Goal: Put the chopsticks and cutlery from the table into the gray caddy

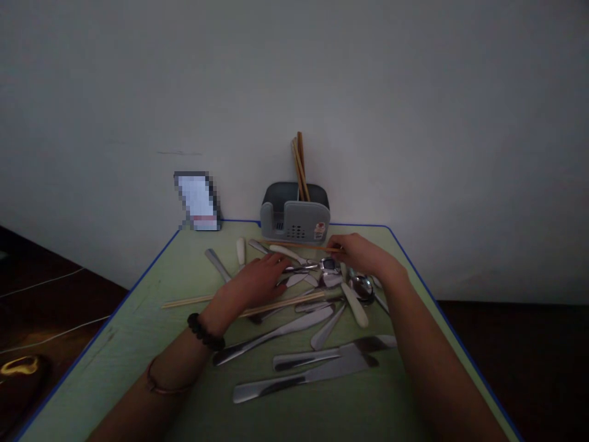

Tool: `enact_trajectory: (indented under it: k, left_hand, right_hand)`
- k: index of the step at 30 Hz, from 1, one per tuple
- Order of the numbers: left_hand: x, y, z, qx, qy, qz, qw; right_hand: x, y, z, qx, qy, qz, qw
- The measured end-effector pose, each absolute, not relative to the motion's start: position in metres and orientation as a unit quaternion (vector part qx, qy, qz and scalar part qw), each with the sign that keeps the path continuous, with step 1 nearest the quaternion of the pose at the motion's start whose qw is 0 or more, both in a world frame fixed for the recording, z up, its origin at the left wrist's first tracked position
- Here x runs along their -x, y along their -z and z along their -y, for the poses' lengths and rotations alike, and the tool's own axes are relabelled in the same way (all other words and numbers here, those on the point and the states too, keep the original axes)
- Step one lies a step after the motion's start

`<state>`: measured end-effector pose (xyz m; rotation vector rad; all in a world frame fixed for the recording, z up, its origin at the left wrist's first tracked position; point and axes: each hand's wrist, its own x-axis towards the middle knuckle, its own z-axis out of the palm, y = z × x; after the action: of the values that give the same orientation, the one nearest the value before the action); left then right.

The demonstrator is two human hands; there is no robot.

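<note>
My right hand (pixel 352 252) pinches one end of a wooden chopstick (pixel 299 245), which stretches leftward just in front of the grey utensil holder (pixel 307 221). Over the cutlery pile hovers or rests my left hand (pixel 257 279), its fingers stretched and its thumb apart; whether it touches the metal pieces by its fingertips I cannot tell. A light pair of chopsticks (pixel 285 305) runs beneath that hand. Shiny spoons (pixel 362 286) and a white-handled piece (pixel 354 305) lie near my right wrist. Several table knives (pixel 276 334) are spread closer to me.
Wooden chopsticks (pixel 300 166) stand upright in the holder's right part, against the wall. A phone with a blurred screen (pixel 197 201) leans at the table's back left corner. The green table (pixel 151 313) has a blue edge. Cables lie on the dark floor at left.
</note>
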<state>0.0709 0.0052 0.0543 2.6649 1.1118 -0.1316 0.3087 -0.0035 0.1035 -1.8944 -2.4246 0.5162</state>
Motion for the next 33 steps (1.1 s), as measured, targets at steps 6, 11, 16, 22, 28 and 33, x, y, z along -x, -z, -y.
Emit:
enact_trajectory:
  k: [6,11,16,22,28,33]
  left_hand:
    - [-0.068,-0.064,-0.003,-0.903,0.086,-0.407,0.11]
    - [-0.067,-0.066,-0.003,-0.892,0.102,-0.43,0.097]
    - [-0.065,-0.063,-0.005,-0.875,0.117,-0.455,0.116]
    - [-0.051,-0.057,-0.013,-0.873,0.114,-0.449,0.153]
    - [-0.044,-0.055,-0.02,-0.874,0.114,-0.445,0.16]
    - [-0.042,-0.053,-0.02,-0.87,0.132,-0.449,0.152]
  right_hand:
    - [-0.319,-0.106,0.003,0.642,-0.125,0.756,0.021]
    - [-0.319,-0.103,0.002,0.648,-0.123,0.751,0.012]
    - [-0.312,-0.097,0.0,0.639,-0.129,0.758,0.01]
    - [-0.302,-0.098,0.0,0.631,-0.131,0.765,0.012]
    - [-0.291,-0.097,0.002,0.609,-0.152,0.778,0.023]
    - [-0.286,-0.096,0.003,0.588,-0.194,0.784,0.036]
